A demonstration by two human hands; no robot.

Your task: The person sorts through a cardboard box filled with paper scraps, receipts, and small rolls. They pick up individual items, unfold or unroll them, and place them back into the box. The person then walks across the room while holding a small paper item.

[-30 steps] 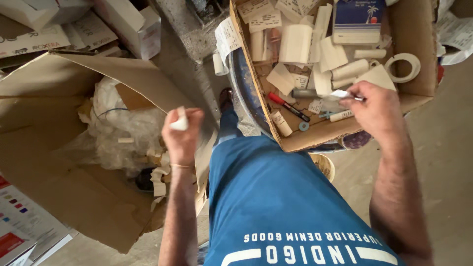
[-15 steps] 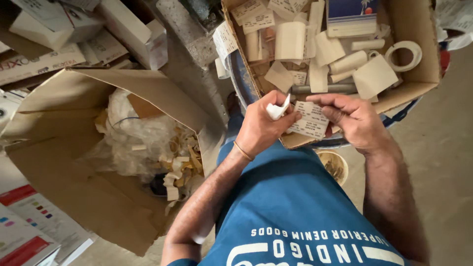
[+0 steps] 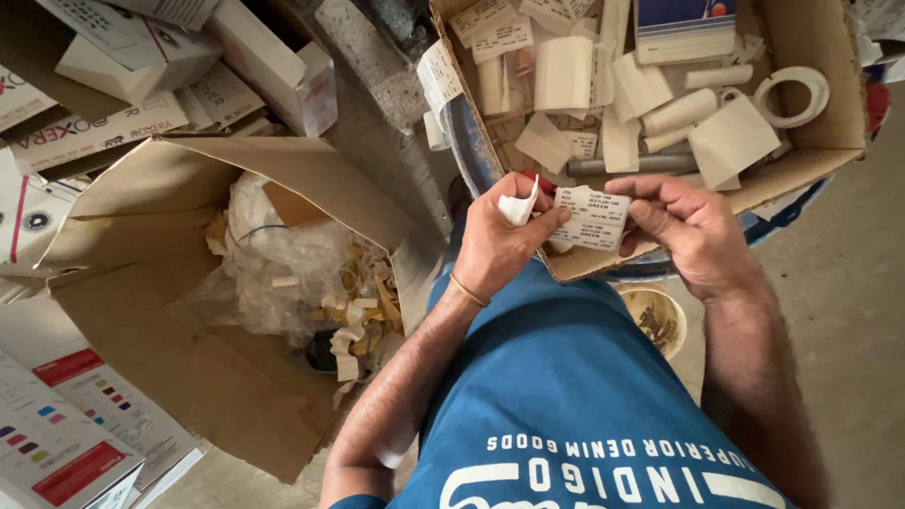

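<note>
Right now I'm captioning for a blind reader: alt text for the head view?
Two hands hold a small white label sheet over a cardboard box of paper slips; the left hand also pinches a curled strip, the right hand grips the sheet's edge.

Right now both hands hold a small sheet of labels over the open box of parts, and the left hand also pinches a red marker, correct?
Not quite. In the head view the left hand pinches a curled white paper strip, not a red marker. Both hands, with the right hand, do hold the label sheet over the box.

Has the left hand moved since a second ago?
Yes. The left hand has swung from over the open carton on the left across to the tray box edge, meeting the right hand on the label sheet.
</note>
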